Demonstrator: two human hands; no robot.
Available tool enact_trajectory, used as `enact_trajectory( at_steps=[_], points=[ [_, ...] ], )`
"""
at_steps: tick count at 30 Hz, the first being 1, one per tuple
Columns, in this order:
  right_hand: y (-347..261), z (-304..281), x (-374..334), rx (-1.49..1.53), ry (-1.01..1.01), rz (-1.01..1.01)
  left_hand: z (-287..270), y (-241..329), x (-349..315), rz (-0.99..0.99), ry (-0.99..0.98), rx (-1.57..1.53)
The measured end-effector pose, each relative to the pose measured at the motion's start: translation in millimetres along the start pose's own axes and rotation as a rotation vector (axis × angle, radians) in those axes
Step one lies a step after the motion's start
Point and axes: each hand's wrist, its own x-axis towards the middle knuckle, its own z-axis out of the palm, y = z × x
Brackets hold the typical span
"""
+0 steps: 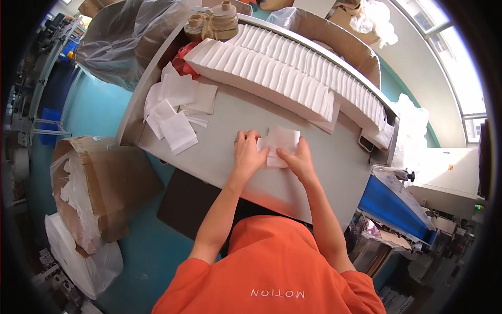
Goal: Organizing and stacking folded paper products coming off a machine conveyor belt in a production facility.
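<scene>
Over the middle of the table, a small bundle of thin white paper sheets (284, 140) lies between my two hands. My left hand (248, 152) is closed on the left edge of the sheets, with its fingers curled and the thumb toward the middle. At the right edge, my right hand (297, 160) pinches the same sheets, its thumb lying across them. The sheets look folded, slightly see-through and unevenly overlapped. Beyond my hands, long rows of upright white folded papers (261, 65) line the table's far side. Loose white sheets (179, 132) lie scattered on the left.
The grey table (225, 112) has a raised rim. Brown tape rolls or spools (222, 21) and a red plastic bag (184, 60) sit at its far left; a phone-like object (366, 144) lies right. Cardboard boxes (120, 183) stand around, and a blue conveyor-like surface (392, 201) adjoins the right.
</scene>
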Motion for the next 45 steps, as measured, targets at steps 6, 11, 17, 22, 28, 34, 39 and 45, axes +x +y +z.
enact_trajectory(
  at_steps=[6, 11, 17, 22, 28, 34, 39, 45],
  points=[
    [9.8, -10.3, -20.5, -0.187, -0.046, 0.130, 23.9, 16.1, -31.4, 0.078, 0.066, -0.179],
    [33.4, -16.3, -36.6, 0.133, -0.005, -0.032, 6.9, 31.5, -36.1, -0.166, -0.267, -0.580],
    [45.4, -35.0, -51.2, 0.495, 0.017, -0.296, 6.2, 20.1, -28.8, 0.304, -0.292, -0.654],
    [36.8, -22.2, -50.5, 0.542, -0.072, -0.241, 22.4, 11.0, -20.9, 0.310, -0.361, -0.656],
    [43.3, -10.0, -64.1, 0.714, -0.039, -0.153, 33.3, 10.7, -34.7, 0.411, -0.302, -0.713],
    [65.6, -17.3, -71.8, 0.398, 0.139, -0.323, 39.7, 0.5, -35.4, 0.496, -0.284, -0.618],
    [51.3, -92.5, -104.5, 1.230, -0.122, 0.459, 34.8, 48.4, -40.4, 0.907, -0.121, -0.281],
    [136.9, -168.5, -113.1, 0.887, 0.414, 0.165, 106.9, 89.6, -55.4, 0.813, -0.215, -0.339]
  ],
)
